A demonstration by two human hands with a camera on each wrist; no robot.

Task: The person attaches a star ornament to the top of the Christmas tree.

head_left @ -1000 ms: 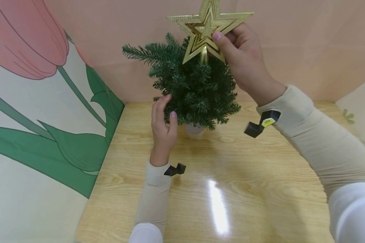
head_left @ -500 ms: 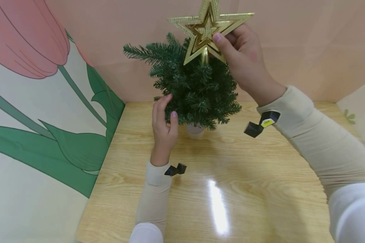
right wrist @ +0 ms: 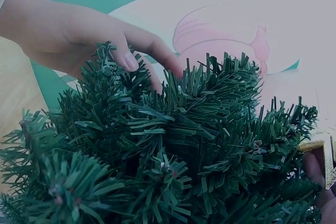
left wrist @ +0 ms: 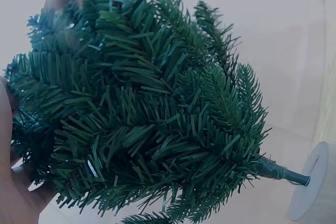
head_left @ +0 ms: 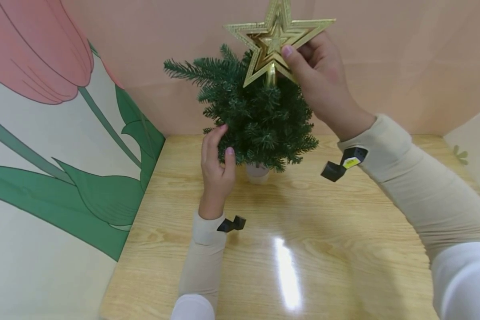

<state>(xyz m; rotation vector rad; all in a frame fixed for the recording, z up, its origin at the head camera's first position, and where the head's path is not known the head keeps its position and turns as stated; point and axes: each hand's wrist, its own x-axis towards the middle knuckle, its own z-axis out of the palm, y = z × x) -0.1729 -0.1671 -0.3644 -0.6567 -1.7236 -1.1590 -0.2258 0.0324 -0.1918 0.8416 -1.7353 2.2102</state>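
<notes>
A small artificial Christmas tree [head_left: 260,115] stands upright in a pale round base [head_left: 258,175] near the back of the table. My right hand [head_left: 326,84] pinches the lower right arm of a gold star tree topper [head_left: 277,42], thumb in front and fingers behind. The star's tubular stem sits at the treetop; its seating is hidden by needles. At the tree's left side my left hand [head_left: 217,173] touches the branches, its thumb and fingers spread apart and loosely bent. From the right wrist view, green branches [right wrist: 157,140] lie between that thumb and the fingers.
The wooden table [head_left: 328,231] carries a bright light reflection. A pink wall [head_left: 392,75] rises close behind the tree. To the left hangs a panel printed with a pink tulip [head_left: 44,53] and green leaves. A small black camera is worn on each wrist.
The star has turned a little, its left tip shifting slightly right, with the right hand still holding it. The left hand keeps its place at the tree. The whole view drifts very slightly.
</notes>
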